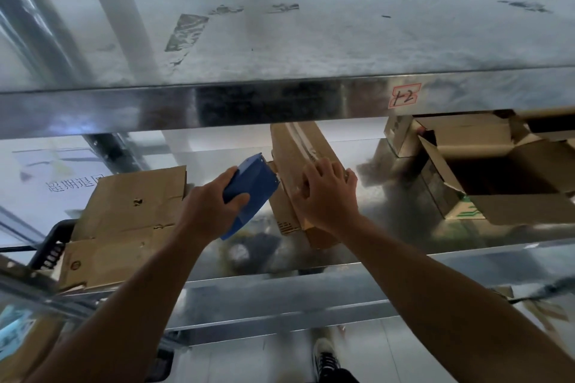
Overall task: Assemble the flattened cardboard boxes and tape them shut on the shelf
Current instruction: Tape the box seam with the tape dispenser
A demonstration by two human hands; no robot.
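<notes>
The fingers point(229, 173) of the left hand point(211, 200) are curled around a blue tape dispenser point(252, 186), with the thumb on its near side, and they grip it firmly. The dispenser is tilted, and its far end is just beside the left side of a small cardboard box point(295, 146). The fingers point(329, 166) of the right hand point(326, 196) are bent over the top of this same box and hold it, the thumb lying on the left edge. The box stands at an angle on the middle shelf point(398, 227), near the centre, and a strip of pale tape runs along its top. To the left, flattened cardboard point(130, 211) lies in a pile, partly over a black crate point(51, 247). To the right, well apart from the hands, an open box point(504, 177) stands on the same shelf with its flaps up. Above, the upper shelf point(311, 40) carries a red label point(404, 96) on its front edge. Both forearms are bare. At the near bottom a shoe point(325, 357) shows on the floor.
</notes>
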